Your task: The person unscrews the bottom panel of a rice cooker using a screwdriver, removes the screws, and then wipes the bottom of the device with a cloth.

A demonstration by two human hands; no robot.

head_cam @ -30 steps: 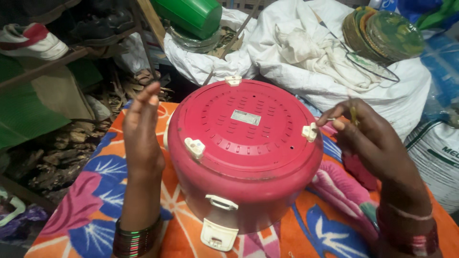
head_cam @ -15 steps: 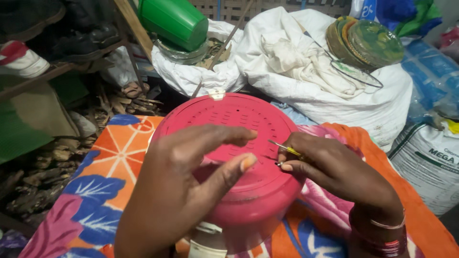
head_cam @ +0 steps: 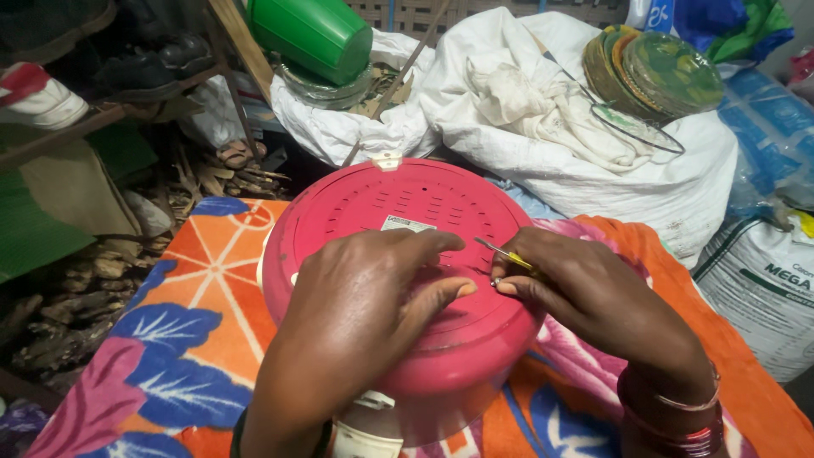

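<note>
- Pressing down on the upturned pink cooker (head_cam: 398,280), the left hand (head_cam: 365,314) lies flat on the slotted base with its fingers spread and clamped on nothing; I judge that this palm alone steadies the round body, so if it lifts or slides, the cooker could roll on the patterned cloth (head_cam: 186,339) beneath it.
- Resting at the middle of the view on that orange, blue and pink cloth, the cooker is tilted toward the camera, its pale latch (head_cam: 365,437) at the bottom edge; a push from the tool on the rounded side could tip it further that way.
- Pinching a thin yellow-handled tool (head_cam: 507,254), the right hand (head_cam: 585,297) has thumb and fingertips closed together around it, the tip touching the base just beside the left thumb.
- A slip of that tip out of its seat could, in my judgement, jab the left thumb, since the two are almost touching.
- The tip is too small to show what it engages; a poor fit could chew up a screw head or scratch the plastic.
- The white sacks (head_cam: 661,187) and stacked plates (head_cam: 653,72) behind are well apart.
</note>
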